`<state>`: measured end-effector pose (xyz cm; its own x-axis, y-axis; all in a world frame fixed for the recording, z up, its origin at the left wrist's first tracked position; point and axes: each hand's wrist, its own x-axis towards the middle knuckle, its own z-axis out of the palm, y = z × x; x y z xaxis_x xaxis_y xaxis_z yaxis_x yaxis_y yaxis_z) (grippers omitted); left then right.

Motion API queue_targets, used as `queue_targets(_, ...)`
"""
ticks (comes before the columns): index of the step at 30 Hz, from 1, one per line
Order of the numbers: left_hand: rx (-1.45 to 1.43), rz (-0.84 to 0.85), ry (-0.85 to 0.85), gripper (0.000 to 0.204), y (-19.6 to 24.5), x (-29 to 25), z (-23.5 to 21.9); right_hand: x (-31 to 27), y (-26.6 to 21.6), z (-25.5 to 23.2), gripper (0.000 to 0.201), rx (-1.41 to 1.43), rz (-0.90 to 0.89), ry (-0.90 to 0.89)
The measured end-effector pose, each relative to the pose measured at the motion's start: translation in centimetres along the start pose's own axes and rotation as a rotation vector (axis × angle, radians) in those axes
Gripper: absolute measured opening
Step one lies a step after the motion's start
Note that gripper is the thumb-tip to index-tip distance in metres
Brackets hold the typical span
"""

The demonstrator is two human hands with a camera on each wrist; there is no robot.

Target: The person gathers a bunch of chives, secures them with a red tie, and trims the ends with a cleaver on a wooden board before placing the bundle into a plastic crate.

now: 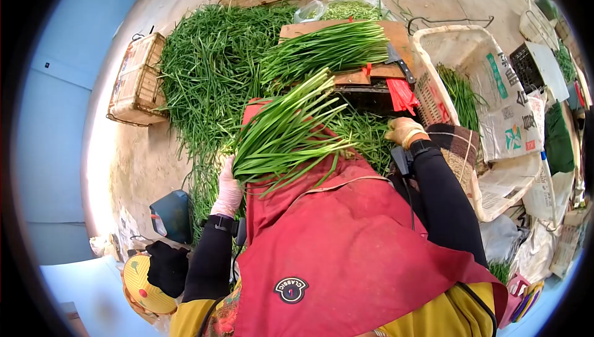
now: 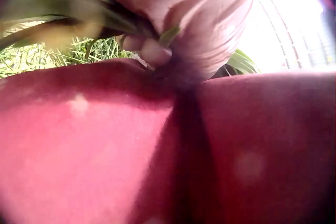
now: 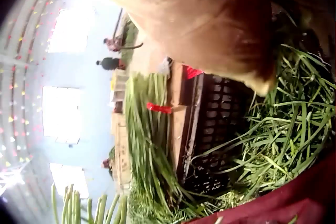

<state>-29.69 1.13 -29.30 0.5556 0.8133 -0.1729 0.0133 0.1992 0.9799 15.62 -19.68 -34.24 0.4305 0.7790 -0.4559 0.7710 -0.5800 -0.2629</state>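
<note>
My left hand, in a pale thin glove, grips a bunch of long green chives near its lower left end. The bunch lies over the red apron on my lap, its pale stalks pointing up and right. In the left wrist view, leaves pass beneath the gloved hand. My right hand, gloved in a yellowish tone, hangs loosely curled above loose leaves, below the red strips. Nothing shows in it; the right wrist view shows mostly its back.
Another chive bunch with red ties lies on a board over a dark crate. A knife rests at the board's right end. A large chive heap spreads left. White basket stands right; a crate stands far left.
</note>
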Motion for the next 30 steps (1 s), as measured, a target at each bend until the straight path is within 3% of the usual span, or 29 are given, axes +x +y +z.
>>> queue_targets(2, 0.130, 0.029, 0.045, 0.035, 0.5, -0.6, 0.9, -1.0, -3.5, -1.8, 0.055, 0.186, -0.013, -0.149)
queue_targets(4, 0.253, 0.003, 0.069, 0.035, -0.2, -0.6, 0.4, -3.8, -7.8, -3.2, 0.062, 0.623, -0.064, -0.413)
queue_targets(6, 0.177, 0.007, 0.059, 0.035, 0.1, -0.9, 1.2, -4.6, -11.1, -2.2, 0.063, 0.703, -0.098, -0.544)
queue_targets(8, 0.453, 0.169, 0.068, 0.033, 0.4, -0.9, 1.5, -3.5, -12.2, 1.2, 0.058, 0.831, -0.185, -0.375)
queue_targets(9, 0.324, 0.094, 0.071, 0.034, 0.8, -0.9, 1.7, -3.6, -12.8, 1.1, 0.050, 0.877, -0.135, -0.301)
queue_targets(10, 0.326, 0.096, 0.074, 0.034, 0.3, -0.8, 1.2, 0.7, -11.0, 6.3, 0.038, 0.494, -0.445, -0.012)
queue_targets(12, 0.414, 0.105, 0.094, 0.036, -0.9, -0.4, -0.1, 2.0, -9.4, 6.1, 0.031, 0.213, -0.246, -0.029)
queue_targets(14, 0.427, 0.123, 0.103, 0.039, -1.4, -0.3, -0.5, 3.0, -5.6, 6.2, 0.030, -0.001, -0.190, 0.025)
queue_targets(17, 0.427, 0.093, 0.118, 0.039, -1.3, -0.3, -0.4, 2.3, -3.1, 3.4, 0.029, -0.049, 0.089, -0.128)
queue_targets(18, 0.364, 0.070, 0.112, 0.038, -1.1, -0.3, -0.2, -0.6, -5.2, -0.8, 0.034, -0.042, 0.186, -0.131)
queue_targets(20, 0.300, 0.046, 0.107, 0.038, -0.7, -0.4, 0.0, 0.4, -4.7, 0.1, 0.042, 0.175, 0.001, -0.002)
queue_targets(22, 0.345, 0.067, 0.093, 0.036, -0.4, -0.4, 0.2, 1.5, -5.2, -0.5, 0.049, 0.549, -0.389, -0.115)
queue_targets(23, 0.347, 0.067, 0.093, 0.036, -0.6, -0.3, 0.0, -0.2, -7.2, -2.5, 0.056, 0.598, -0.474, -0.096)
queue_targets(24, 0.317, 0.061, 0.088, 0.036, -1.0, -0.1, -0.3, 0.2, -8.5, -1.9, 0.059, 0.564, -0.489, -0.053)
queue_targets(26, 0.288, 0.059, 0.078, 0.036, -0.9, 0.1, -0.2, 0.9, -10.8, -1.8, 0.063, 0.633, -0.512, -0.196)
queue_targets(28, 0.431, 0.107, 0.033, 0.036, 0.3, -0.1, 0.7, -1.2, -14.2, -4.3, 0.062, 0.551, -0.222, -0.422)
queue_targets(30, 0.314, 0.038, 0.048, 0.037, 1.5, -0.3, 1.7, -2.1, -15.7, -4.7, 0.061, 0.255, -0.218, -0.268)
